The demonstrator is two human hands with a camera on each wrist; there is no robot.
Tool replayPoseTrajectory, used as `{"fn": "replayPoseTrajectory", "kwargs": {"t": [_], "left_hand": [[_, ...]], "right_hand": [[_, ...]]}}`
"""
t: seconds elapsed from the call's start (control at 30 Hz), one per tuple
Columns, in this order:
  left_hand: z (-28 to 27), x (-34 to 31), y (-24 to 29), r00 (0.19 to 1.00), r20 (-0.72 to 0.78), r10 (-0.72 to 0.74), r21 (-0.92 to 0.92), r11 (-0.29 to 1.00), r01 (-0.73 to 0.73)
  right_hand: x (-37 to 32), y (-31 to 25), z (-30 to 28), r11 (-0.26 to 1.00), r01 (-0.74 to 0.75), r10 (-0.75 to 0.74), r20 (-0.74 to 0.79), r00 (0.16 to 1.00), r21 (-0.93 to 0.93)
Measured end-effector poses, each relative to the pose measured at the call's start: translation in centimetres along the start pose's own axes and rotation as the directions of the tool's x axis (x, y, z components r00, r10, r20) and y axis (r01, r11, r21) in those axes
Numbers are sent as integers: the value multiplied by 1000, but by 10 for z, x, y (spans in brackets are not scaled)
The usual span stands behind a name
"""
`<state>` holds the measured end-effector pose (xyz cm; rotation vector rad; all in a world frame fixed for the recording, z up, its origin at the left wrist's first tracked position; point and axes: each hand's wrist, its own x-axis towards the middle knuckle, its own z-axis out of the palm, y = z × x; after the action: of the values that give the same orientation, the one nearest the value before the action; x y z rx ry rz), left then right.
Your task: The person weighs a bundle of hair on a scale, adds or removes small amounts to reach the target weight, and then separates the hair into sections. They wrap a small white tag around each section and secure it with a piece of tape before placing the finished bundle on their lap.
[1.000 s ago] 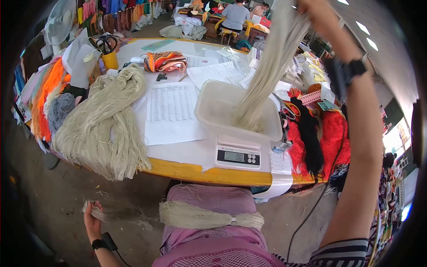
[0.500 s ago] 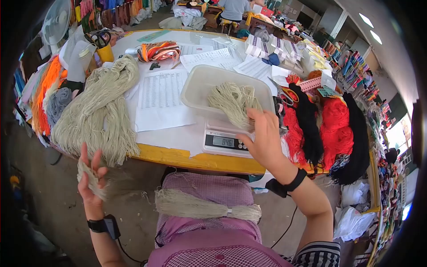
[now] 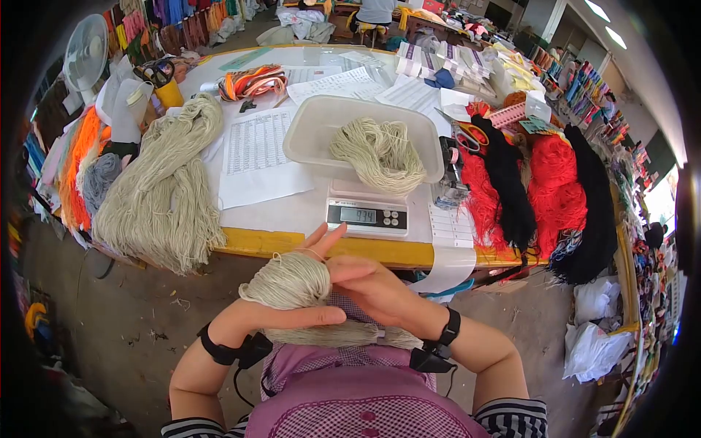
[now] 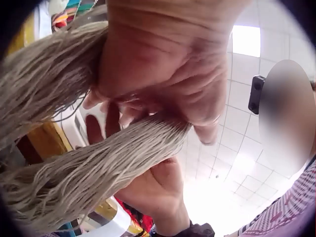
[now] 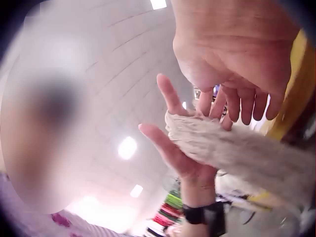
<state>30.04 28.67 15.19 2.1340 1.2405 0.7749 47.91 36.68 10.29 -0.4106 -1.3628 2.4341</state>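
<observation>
In the head view, a pale grey-green yarn hank [image 3: 288, 281] hangs over my left hand [image 3: 266, 317] in front of my body. Its strands [image 4: 98, 173] trail down on both sides in the left wrist view. The left thumb and a finger stand out straight around the hank in the right wrist view. My right hand [image 3: 380, 292] comes in from the other side, fingers stretched out close by the yarn, gripping nothing. Another yarn hank [image 3: 380, 157] lies in a translucent plastic tub [image 3: 303, 139], partly over its near rim. The tub sits on a digital scale [image 3: 365, 217].
A tied yarn bundle [image 3: 328, 334] lies across my lap. A large yarn pile [image 3: 161, 197] drapes over the table's left edge. Printed sheets [image 3: 259, 153] lie behind. Scissors [image 3: 467, 135], black yarn [image 3: 504, 190] and red yarn [image 3: 555, 182] are at right.
My right hand was raised high with yarn over the tub; it has let that yarn go there and come down. My left hand has moved up and right with its hank, toward the right hand.
</observation>
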Motion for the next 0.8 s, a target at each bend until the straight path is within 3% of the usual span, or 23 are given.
{"fn": "replayPoseTrajectory", "kwargs": {"t": [0.07, 0.1, 0.13, 0.17, 0.2, 0.27, 0.3, 0.37, 0.4, 0.43, 0.47, 0.5, 0.53, 0.57, 0.6, 0.63, 0.67, 0.7, 0.73, 0.8], "left_hand": [[5, -3, -6, 1000, -6, -28, -229, 973, 26], [10, -6, -14, 1000, -2, -28, -230, 973, 27], [17, -11, -24, 993, -64, -95, -522, 852, 47], [19, -13, -27, 979, -103, -178, -762, 646, 37], [20, -14, -28, 979, -104, -178, -762, 647, 37], [20, -14, -27, 861, 92, -500, -758, 526, 386], [23, -14, -25, 861, 93, -501, -759, 524, 387], [30, -11, -21, 875, -32, -483, -691, 644, 330], [34, -8, -22, 875, -32, -483, -691, 643, 330], [40, -5, -26, 903, -93, -421, -740, 635, 220], [39, -1, -24, 920, -159, -358, -779, 618, 106], [34, -1, -21, 921, -159, -357, -779, 618, 105], [25, 1, -17, 859, -257, -443, -860, 510, 5], [14, 7, -14, 776, -331, -536, -910, 399, -113], [-1, 8, -24, 701, -460, -544, -850, 497, -172], [-20, 10, -38, 614, -580, -535, -776, 593, -217], [-32, 17, -50, 612, -582, -536, -776, 592, -220], [-42, 25, -63, 538, -606, -586, -752, 642, -147], [-48, 31, -73, 460, -632, -623, -725, 685, -69], [-47, 46, -81, 466, -572, -675, -784, 616, -71]], "right_hand": [[0, -5, -3, 995, 46, -44, -30, 999, 89], [0, -9, -5, 981, 91, -82, -62, 995, 172], [-2, -13, -7, 981, 93, -83, -64, 995, 173], [-4, -18, -8, 989, 95, -86, -87, 993, 110], [-5, -22, -9, 994, 95, -89, -109, 990, 47], [-8, -29, -5, 998, 53, -57, -94, 994, -45], [-9, -31, -4, 990, 13, -24, -83, 996, -138], [-9, -28, -1, 982, -30, 22, -43, 999, -186], [-9, -25, 0, 970, -67, 68, -4, 998, -235], [-8, -21, 1, 970, -68, 69, -3, 998, -234], [-7, -15, 1, 955, 36, -51, -43, 998, -294], [-6, -13, 1, 925, 136, -173, -75, 982, -356], [-6, -19, -1, 923, 138, -176, -74, 982, -360], [-8, -33, -2, 685, 156, -377, -164, 911, -712], [-9, -46, -6, 340, 64, -578, -155, 801, -938], [-7, -57, -14, 338, 63, -577, -154, 802, -939], [-2, -70, -23, 113, 62, -730, -40, 683, -992], [2, -79, -29, -115, 24, -830, 110, 547, -993], [6, -85, -32, -119, 30, -829, 116, 547, -992], [14, -93, -39, -251, -83, -807, 161, 568, -964]]}}
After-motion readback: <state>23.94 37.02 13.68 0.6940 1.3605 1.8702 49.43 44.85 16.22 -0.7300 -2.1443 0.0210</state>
